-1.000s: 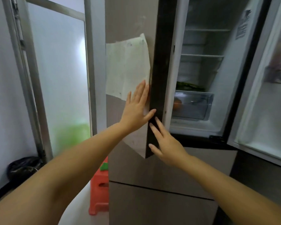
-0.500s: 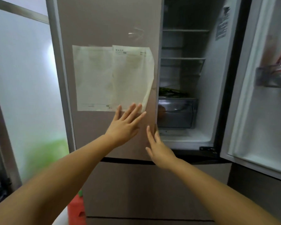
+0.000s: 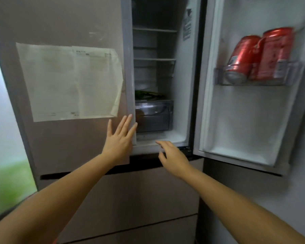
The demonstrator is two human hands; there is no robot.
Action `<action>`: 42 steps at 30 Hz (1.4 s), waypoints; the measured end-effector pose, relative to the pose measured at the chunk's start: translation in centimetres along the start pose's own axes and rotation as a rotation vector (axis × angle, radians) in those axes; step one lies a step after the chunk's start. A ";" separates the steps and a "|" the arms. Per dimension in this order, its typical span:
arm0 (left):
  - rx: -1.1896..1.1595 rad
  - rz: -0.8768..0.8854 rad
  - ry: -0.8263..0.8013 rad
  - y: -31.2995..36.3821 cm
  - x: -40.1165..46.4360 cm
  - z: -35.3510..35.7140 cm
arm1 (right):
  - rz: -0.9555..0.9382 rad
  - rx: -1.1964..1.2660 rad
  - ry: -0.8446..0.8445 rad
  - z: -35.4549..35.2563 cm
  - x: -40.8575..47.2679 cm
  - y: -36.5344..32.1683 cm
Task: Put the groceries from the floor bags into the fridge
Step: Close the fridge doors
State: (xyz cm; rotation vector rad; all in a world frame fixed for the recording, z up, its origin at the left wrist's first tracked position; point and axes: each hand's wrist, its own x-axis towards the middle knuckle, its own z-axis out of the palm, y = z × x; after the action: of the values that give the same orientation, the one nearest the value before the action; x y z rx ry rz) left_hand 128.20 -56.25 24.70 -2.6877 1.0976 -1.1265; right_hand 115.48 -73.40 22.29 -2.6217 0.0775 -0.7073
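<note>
Fridge [image 3: 181, 110] door rack [image 3: 257, 80]: two red cans [image 3: 259, 55]

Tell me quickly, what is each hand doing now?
Left hand: open, flat on the left fridge door.
Right hand: open, holding nothing.

Left hand [image 3: 119, 140] and right hand [image 3: 173, 156]: both bare, no gloves, rings or watch seen. Both forearms bare to the frame edge, no sleeve in view. Fingernails short, unpainted as far as blur allows

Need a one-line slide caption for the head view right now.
Left hand flat on the left fridge door, right hand open; right door open.
</note>
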 end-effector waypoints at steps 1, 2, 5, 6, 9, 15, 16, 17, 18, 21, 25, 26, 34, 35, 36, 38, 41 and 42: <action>-0.046 0.069 0.024 2.6 0.6 0.0 | 0.006 -0.016 0.071 -1.9 -1.4 1.2; -0.091 0.143 0.041 5.4 1.4 -0.2 | 0.011 -0.032 0.144 -3.8 -2.7 2.4; -0.234 0.351 0.142 15.0 3.4 -1.7 | 0.074 -0.079 0.392 -10.0 -6.8 6.5; -0.326 0.407 0.177 18.3 3.9 -2.4 | 0.114 -0.077 0.487 -12.1 -8.1 7.9; -0.741 0.486 0.071 27.3 5.5 -4.9 | 0.257 -0.032 0.744 -17.6 -11.2 12.1; -1.189 0.083 -0.237 37.9 10.6 -7.8 | 0.539 0.164 0.592 -22.7 -11.2 20.0; -1.133 0.050 -0.219 38.5 11.2 -7.7 | 0.555 0.208 0.557 -22.8 -10.9 20.5; -1.083 0.036 -0.211 38.7 11.7 -7.7 | 0.565 0.257 0.524 -22.7 -10.6 20.6; -1.059 0.029 -0.216 38.9 12.1 -7.5 | 0.562 0.301 0.485 -22.6 -10.5 20.3; -1.094 0.013 -0.225 38.8 12.3 -7.6 | 0.512 0.393 0.370 -21.8 -10.6 19.0; -1.097 0.019 -0.195 37.5 10.8 -8.6 | 0.511 0.354 0.541 -21.3 -11.6 17.8; -1.083 0.028 -0.191 36.8 10.1 -8.8 | 0.520 0.308 0.611 -21.3 -12.0 17.3; -1.307 0.023 -0.235 24.1 1.5 -9.2 | 0.368 0.489 0.461 -18.9 -12.0 9.3; -1.363 -0.011 -0.228 22.3 0.6 -9.0 | 0.305 0.493 0.474 -17.8 -11.8 8.0; -1.404 -0.061 -0.200 20.4 -0.4 -8.8 | 0.221 0.489 0.487 -16.4 -11.4 6.8; -1.464 -0.191 -0.182 16.9 -2.1 -8.5 | 0.069 0.480 0.442 -13.1 -10.3 4.6; -1.475 -0.316 -0.156 12.5 -3.4 -8.8 | -0.061 0.411 0.339 -8.4 -7.5 1.9; -1.450 -0.326 -0.141 11.3 -3.5 -9.1 | -0.084 0.352 0.346 -7.2 -6.4 0.8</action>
State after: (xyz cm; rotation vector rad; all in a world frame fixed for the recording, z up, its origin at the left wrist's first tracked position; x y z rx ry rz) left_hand 114.00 -60.51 26.11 -3.9172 2.0102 0.1099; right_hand 106.41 -75.80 24.56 -2.1587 -0.0521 -1.0905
